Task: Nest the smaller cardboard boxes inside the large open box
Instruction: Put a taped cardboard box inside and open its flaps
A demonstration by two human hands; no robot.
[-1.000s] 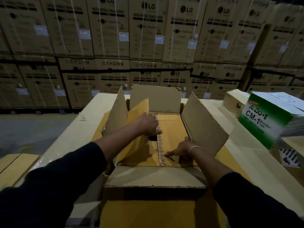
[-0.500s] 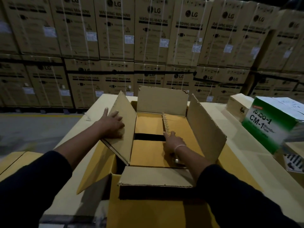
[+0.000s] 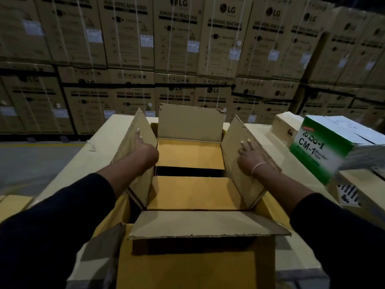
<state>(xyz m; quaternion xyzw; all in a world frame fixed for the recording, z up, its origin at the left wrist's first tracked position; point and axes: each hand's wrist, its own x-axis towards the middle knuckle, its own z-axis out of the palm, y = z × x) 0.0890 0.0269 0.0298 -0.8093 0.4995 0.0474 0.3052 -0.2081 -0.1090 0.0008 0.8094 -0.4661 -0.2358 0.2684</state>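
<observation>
Box: large open box (image 3: pixel 190 126) sits mid-counter (image 3: pixel 100 147) right in front of us, all four flaps up or splayed out.
Inside: we see two smaller cardboard boxes, far one (image 3: pixel 190 154) and near one (image 3: pixel 193 193), lying flat with a dark gap between them.
Left hand: our left hand (image 3: pixel 143 149) is against the left flap (image 3: pixel 133 142), fingers hidden behind it (we cannot tell how they lie).
Right hand: our right hand (image 3: pixel 249 156) presses flat on the right flap (image 3: pixel 239 163), fingers straight, gripping nothing.
Off right: green tape carton (image 3: pixel 325 144) beside a pale box (image 3: pixel 286 126).
Backdrop: stacked washing-machine cartons (image 3: pixel 177 38).
</observation>
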